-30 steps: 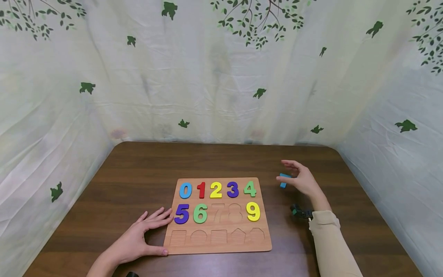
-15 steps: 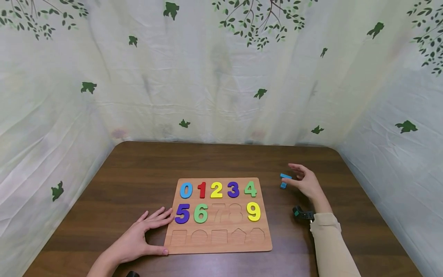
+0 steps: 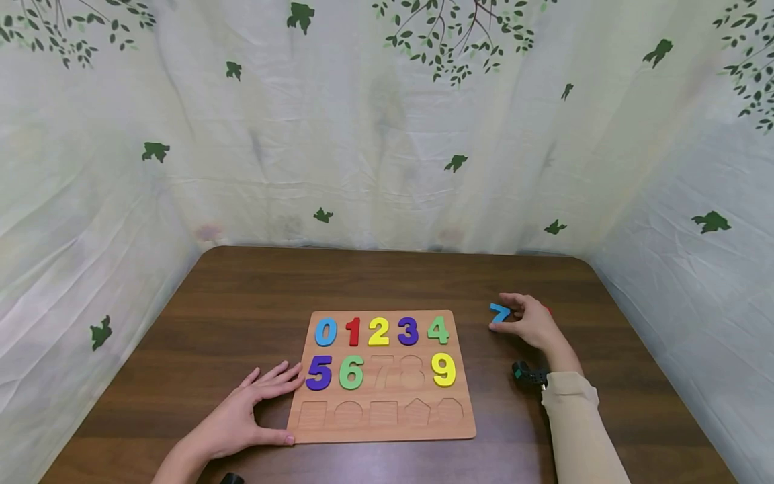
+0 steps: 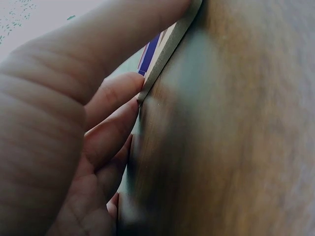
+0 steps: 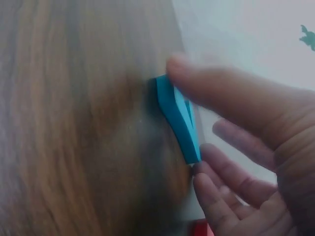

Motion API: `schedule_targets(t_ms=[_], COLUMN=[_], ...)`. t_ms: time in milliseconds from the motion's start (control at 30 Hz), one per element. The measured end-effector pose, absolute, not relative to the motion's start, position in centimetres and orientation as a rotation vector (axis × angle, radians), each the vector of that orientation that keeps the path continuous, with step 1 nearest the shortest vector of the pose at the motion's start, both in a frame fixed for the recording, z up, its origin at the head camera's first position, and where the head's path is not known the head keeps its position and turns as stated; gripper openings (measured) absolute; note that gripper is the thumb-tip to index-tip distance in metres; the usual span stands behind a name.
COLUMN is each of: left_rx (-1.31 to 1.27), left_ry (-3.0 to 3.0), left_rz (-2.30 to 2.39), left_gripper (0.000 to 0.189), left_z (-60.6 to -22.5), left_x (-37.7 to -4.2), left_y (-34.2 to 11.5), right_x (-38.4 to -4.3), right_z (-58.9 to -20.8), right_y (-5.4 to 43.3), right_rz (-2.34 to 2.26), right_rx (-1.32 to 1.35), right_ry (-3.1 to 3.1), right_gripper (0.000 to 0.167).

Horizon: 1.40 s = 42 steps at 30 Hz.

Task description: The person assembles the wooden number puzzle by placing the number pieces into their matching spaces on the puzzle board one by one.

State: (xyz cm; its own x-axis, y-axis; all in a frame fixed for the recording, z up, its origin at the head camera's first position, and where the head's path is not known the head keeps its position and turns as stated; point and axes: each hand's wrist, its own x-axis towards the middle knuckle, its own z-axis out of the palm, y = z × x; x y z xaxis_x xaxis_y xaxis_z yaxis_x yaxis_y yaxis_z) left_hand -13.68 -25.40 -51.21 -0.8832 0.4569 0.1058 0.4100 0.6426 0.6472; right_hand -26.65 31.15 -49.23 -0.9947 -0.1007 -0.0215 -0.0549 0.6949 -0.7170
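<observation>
A wooden number puzzle board [image 3: 387,432] lies on the table, with coloured number pieces in its upper two rows. My left hand [image 3: 242,417] rests at the board's left side, fingers spread and fairly straight, thumb at the lower left corner and fingertips by the purple 5 [image 3: 319,373]. Right of the board, my right hand [image 3: 532,326] pinches a blue number 7 [image 3: 499,312] lying on the table. In the right wrist view, the thumb is at one end of the blue 7 [image 5: 178,118] and fingertips are at the other.
A red piece [image 3: 547,309] shows behind my right hand, mostly hidden; its edge [image 5: 201,227] appears in the right wrist view. The 7 and 8 outlines [image 3: 397,372] on the board are unfilled, as is the bottom row of shapes. A pale leaf-patterned curtain [image 3: 387,168] surrounds the table.
My right hand has come down and closed its thumb and fingers around the blue 7, which now shows more fully. The left hand and board stay put.
</observation>
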Motion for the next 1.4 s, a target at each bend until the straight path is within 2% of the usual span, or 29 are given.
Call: schedule_targets(t_ms=[233,1400], left_rx=[0.722,0.712], left_ry=[2.788,2.779], left_rz=[1.06,1.067], left_gripper=[0.085,0.086], left_z=[-51.2,-51.4], left_x=[-13.6,-13.7], left_y=[-25.4,-25.5], right_x=[-26.8,-25.1], right_z=[-49.3,-50.1], right_y=[30.7,29.6], right_rz=[-1.153,-1.172], right_rx=[-0.147,-0.03], right_ry=[2.847,2.921], right_gripper=[0.07,0.065])
